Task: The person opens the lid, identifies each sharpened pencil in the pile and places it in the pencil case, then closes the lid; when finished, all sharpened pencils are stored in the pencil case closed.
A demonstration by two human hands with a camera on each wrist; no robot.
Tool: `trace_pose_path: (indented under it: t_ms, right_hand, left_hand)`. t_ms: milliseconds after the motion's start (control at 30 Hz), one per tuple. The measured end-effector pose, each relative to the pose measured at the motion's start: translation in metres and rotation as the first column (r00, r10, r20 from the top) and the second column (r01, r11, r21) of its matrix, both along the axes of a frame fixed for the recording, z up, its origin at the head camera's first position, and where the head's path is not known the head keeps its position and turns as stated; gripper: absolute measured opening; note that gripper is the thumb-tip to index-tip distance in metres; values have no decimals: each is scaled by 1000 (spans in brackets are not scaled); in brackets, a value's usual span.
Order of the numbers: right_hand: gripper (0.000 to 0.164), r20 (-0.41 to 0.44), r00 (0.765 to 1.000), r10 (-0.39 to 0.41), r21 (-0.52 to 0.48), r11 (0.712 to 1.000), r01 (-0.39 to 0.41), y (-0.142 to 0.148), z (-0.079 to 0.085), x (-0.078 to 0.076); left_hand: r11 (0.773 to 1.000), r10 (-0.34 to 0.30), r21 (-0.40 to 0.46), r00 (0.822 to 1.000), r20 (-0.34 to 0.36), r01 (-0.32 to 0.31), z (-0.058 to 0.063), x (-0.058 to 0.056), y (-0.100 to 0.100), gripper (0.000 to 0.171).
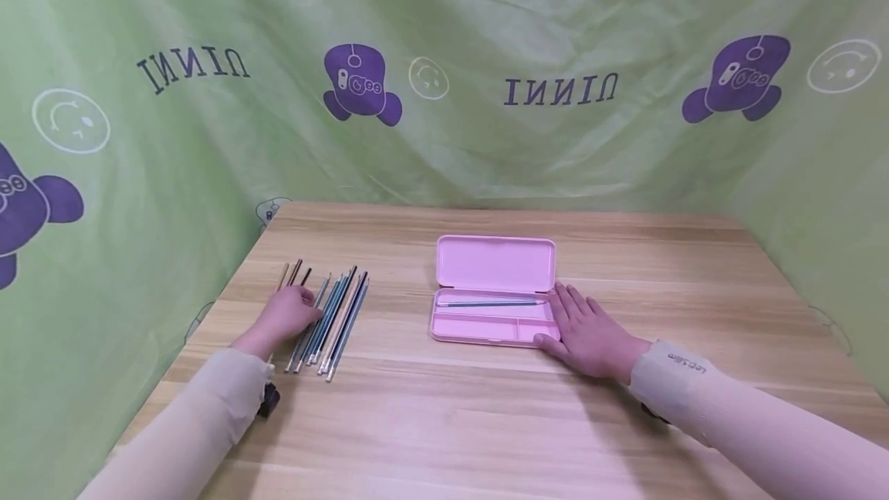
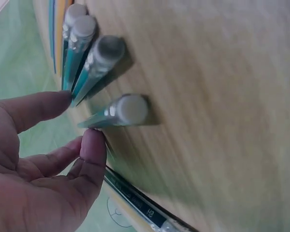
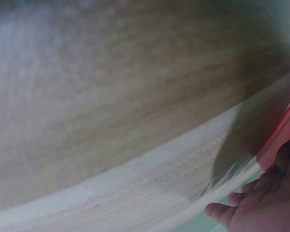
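Observation:
My left hand reaches over a spread of pencils on the left of the table. In the left wrist view, a teal pencil lies apart from its neighbours, its white eraser end toward the camera. One fingertip is right at this pencil; the thumb is spread away from it, beside other teal pencils. My right hand lies with straight fingers along the right side of the pink pencil case. The case stands with its lid raised, and one teal pencil rests in its long rear compartment.
Several dark and natural wood pencils lie left of the teal ones, partly hidden by my left hand. Wooden tabletop stretches between the pencils and the case. A green printed curtain hangs behind and at both sides.

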State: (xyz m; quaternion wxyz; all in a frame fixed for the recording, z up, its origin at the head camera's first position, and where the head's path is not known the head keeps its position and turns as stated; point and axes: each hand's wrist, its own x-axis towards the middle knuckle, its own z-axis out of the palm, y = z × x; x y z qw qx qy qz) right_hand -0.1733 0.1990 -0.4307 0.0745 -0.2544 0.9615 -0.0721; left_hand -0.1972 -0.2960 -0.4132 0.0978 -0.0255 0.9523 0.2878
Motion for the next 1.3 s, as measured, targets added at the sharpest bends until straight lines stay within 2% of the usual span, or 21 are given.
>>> trace_pose_path:
  t_ms: [100, 200, 300, 533, 700, 833, 1067, 1300]
  right_hand:
    - [87, 2, 1000, 3, -9, 1000, -3, 0, -1, -1]
    - [89, 10, 1000, 9, -22, 1000, -9, 1, -2, -1]
    - [89, 3, 1000, 15, -33, 999, -15, 3, -3, -1]
    - [87, -10, 1000, 7, -30, 1000, -7, 4, -1, -1]
    - [86, 2, 1000, 3, -20, 1000, -2, 3, 0, 0]
    - [87, 10, 1000, 2, -19, 1000, -2, 2, 0, 0]
    - [87, 16, 1000, 0, -19, 1000, 0, 2, -2, 0]
    - [87, 11, 1000, -2, -14, 1000, 2, 2, -1, 1]
  left_hand:
    - [999, -21, -35, 1000, -2, 21, 0, -2, 1, 50]
    - [999, -21, -31, 1000, 19, 21, 0, -4, 2, 50]
    - [1000, 2, 8, 999, 33, -2, -1, -7, 0, 49]
    - [997, 33, 67, 999, 34, -35, 0, -10, -3, 20]
    - [995, 27, 96, 999, 27, -30, 3, -10, -5, 18]
    - [986, 21, 166, 1000, 23, -25, 12, -13, -2, 18]
    - [962, -17, 274, 1000, 20, 11, 28, -28, 17, 28]
    - [931, -85, 358, 996, 34, 67, 38, -46, 49, 35]
